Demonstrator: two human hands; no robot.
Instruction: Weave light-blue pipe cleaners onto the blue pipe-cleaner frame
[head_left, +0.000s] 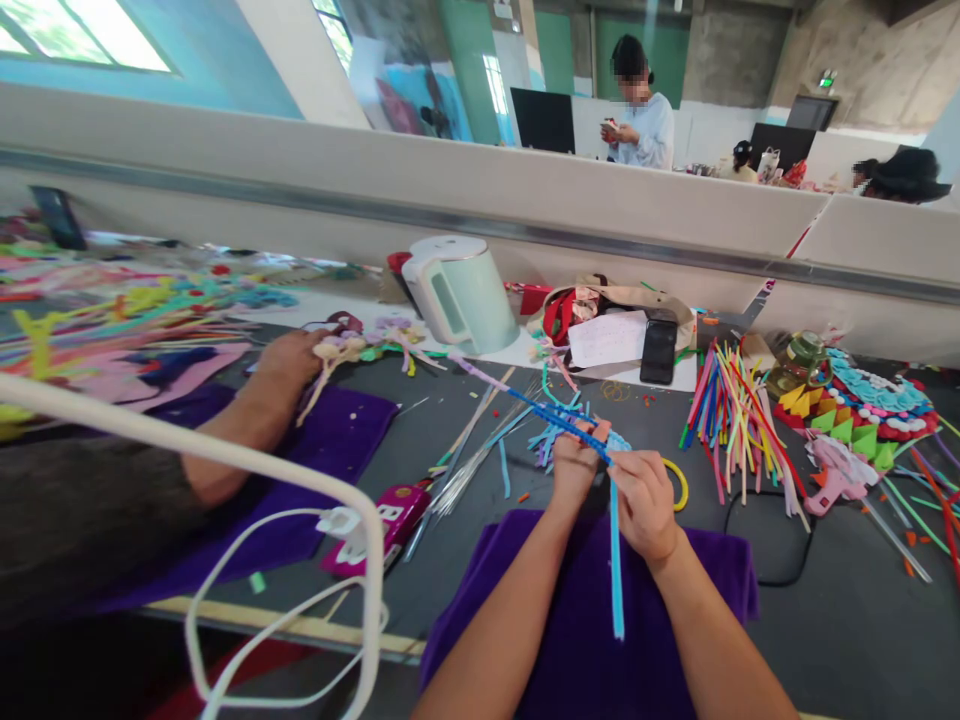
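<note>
Blue pipe cleaners (551, 410) stretch up and left from between my two hands, over the table. My left hand (577, 462) is closed around the blue bundle near its lower end. Close beside it, the fingers of my right hand (645, 505) pinch a light blue pipe cleaner (616, 575) that hangs straight down over a purple cloth (495, 580). Short light blue pieces (544, 440) lie just left of my hands. A yellow ring (679, 485), perhaps a scissor handle, shows behind my right hand.
A co-worker's hand (289, 355) reaches among fuzzy flowers at left. A white tube (225, 445) and cable cross the left front. A pale green kettle (472, 290), a phone (658, 350), a colourful pipe cleaner pile (739, 420) and a pink glue gun (836, 475) stand around.
</note>
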